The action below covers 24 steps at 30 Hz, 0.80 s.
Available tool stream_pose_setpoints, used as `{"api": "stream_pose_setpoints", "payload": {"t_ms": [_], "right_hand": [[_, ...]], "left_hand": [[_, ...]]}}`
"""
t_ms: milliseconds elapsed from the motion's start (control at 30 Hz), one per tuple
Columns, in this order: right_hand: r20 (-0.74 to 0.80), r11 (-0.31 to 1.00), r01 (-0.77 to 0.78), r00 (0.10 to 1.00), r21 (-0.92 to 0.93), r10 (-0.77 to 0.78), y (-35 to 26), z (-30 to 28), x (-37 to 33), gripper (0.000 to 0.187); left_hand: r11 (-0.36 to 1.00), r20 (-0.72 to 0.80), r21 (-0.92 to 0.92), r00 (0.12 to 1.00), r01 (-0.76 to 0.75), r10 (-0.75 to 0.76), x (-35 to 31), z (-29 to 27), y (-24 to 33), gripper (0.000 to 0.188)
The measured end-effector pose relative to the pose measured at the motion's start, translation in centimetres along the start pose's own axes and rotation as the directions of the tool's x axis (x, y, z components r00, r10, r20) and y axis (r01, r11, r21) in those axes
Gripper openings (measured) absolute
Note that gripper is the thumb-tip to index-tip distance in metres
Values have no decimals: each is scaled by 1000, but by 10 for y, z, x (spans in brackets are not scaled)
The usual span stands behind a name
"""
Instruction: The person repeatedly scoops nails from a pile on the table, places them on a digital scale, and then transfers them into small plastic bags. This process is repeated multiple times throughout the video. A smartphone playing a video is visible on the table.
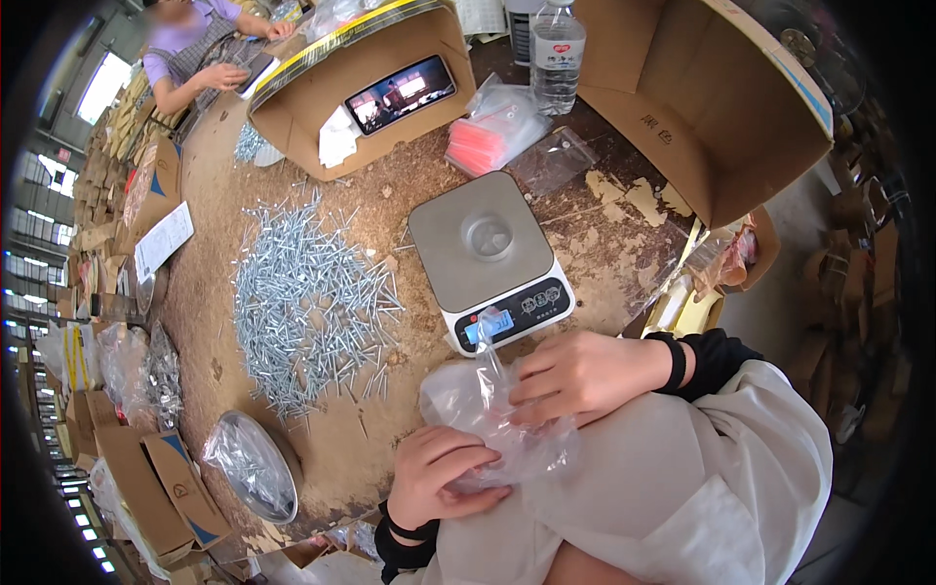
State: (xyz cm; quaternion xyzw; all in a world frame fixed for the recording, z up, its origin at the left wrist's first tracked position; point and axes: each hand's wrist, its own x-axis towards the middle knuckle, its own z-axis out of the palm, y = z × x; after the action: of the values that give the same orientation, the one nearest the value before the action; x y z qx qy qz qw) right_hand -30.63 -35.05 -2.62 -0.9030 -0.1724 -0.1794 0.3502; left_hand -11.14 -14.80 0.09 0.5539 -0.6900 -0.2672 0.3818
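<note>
A clear plastic bag lies crumpled between my hands, just above my lap at the table's near edge. My left hand grips its lower left side with curled fingers. On the bag's right side, my right hand closes its fingers on the film. Just beyond the bag stands a digital scale with a steel plate and a lit display. A small clear round cup sits on that plate. Left of the scale spreads a large heap of silver screws.
A phone showing a video leans inside an open cardboard box. Beside it are red-striped plastic bags and a water bottle. A larger carton stands right. A metal bowl holds bagged pieces. Another person works at far left.
</note>
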Motion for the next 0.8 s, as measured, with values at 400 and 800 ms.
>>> {"api": "stream_pose_setpoints", "payload": {"t_ms": [400,800], "right_hand": [[16,991,-104,995,78,103,15,6,16,53],[5,990,100,995,95,-101,13,50,16,40]], "left_hand": [[987,-191,101,976,128,-107,-23,7,-2,73],[954,56,12,953,298,-298,-5,3,-32,75]]}}
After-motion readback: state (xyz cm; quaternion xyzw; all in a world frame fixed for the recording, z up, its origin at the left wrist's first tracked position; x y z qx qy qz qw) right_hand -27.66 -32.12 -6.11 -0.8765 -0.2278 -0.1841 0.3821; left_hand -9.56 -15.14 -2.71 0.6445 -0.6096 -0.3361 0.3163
